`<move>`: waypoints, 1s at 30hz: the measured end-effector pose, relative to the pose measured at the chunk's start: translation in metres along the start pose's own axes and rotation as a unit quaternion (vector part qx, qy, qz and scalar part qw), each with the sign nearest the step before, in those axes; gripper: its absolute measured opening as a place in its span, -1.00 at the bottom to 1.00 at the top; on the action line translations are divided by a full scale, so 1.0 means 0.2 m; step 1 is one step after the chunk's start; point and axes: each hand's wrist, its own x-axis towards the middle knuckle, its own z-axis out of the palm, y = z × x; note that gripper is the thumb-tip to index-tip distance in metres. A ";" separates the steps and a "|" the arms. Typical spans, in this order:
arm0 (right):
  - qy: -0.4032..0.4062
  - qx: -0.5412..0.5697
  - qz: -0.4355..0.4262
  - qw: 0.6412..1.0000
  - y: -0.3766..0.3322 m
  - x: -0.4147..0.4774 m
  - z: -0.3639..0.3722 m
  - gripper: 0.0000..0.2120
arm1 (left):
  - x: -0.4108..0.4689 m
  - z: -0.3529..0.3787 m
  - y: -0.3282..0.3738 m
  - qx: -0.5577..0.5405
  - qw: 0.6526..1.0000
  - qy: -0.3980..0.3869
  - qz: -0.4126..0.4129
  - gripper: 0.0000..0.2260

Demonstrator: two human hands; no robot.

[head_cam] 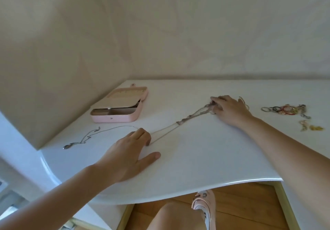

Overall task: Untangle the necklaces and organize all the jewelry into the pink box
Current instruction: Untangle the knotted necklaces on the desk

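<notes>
One necklace (pixel 89 135) lies freed beside the open pink box (pixel 125 118); nothing looks packed yet. My left hand (pixel 130 151) presses flat-fingered on the tangled chains (pixel 180 122). My right hand (pixel 230 109) covers their knot, grip unclear. A loose jewelry pile (pixel 284 109) waits far right.

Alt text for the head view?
Two hands stretch tangled necklaces across a white table, the left hand on the loop end, the right hand on the knot. An open pink box and a loose silver necklace lie left; rings and earrings lie far right.
</notes>
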 end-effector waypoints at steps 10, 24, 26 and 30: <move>-0.014 -0.028 0.025 0.999 0.02 0.02 -0.02 -0.64 | -0.33 0.02 -0.23 0.004 0.998 0.057 -0.002 -0.60; -0.035 0.137 -0.195 0.971 -0.27 -0.21 0.02 -0.64 | -0.18 0.06 -0.06 -0.089 0.993 -0.006 -0.079 -0.28; -0.106 0.048 -0.217 0.969 -0.25 -0.21 0.05 -0.57 | -0.14 0.07 -0.05 -0.058 0.994 -0.080 -0.054 -0.17; -0.118 -0.052 -0.067 0.989 -0.15 -0.14 0.01 -0.54 | -0.18 0.07 -0.11 -0.068 0.992 -0.084 -0.058 -0.07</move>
